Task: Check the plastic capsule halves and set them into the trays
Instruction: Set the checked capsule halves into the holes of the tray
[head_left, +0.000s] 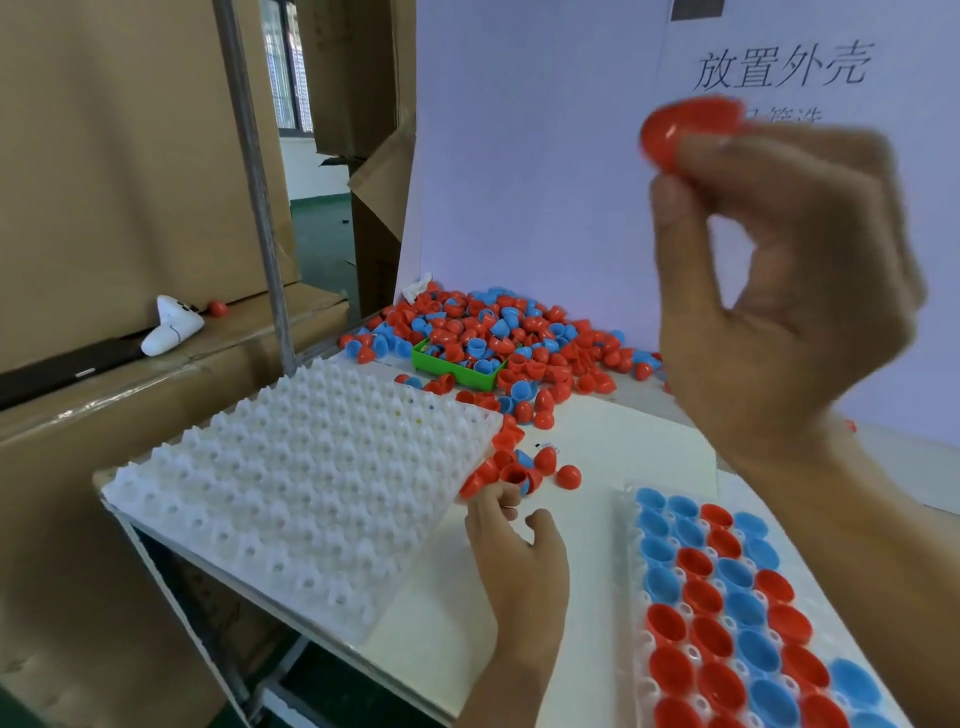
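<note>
Right hand motion-blurred, fingertips smeared; red capsule half in its pinch blurred too, inside not checkable. Sign 2nd text line covered by that hand. Filled tray cut off at bottom edge & partly behind right forearm. Left hand fingertips hidden among loose halves; can't tell which one gripped. Green bin mostly buried under pile.

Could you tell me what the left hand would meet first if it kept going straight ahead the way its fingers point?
Probably the small cluster of red capsule halves right at the fingertips of the left hand, beside the empty white tray; contact may already exist, but depth is unclear.
</note>
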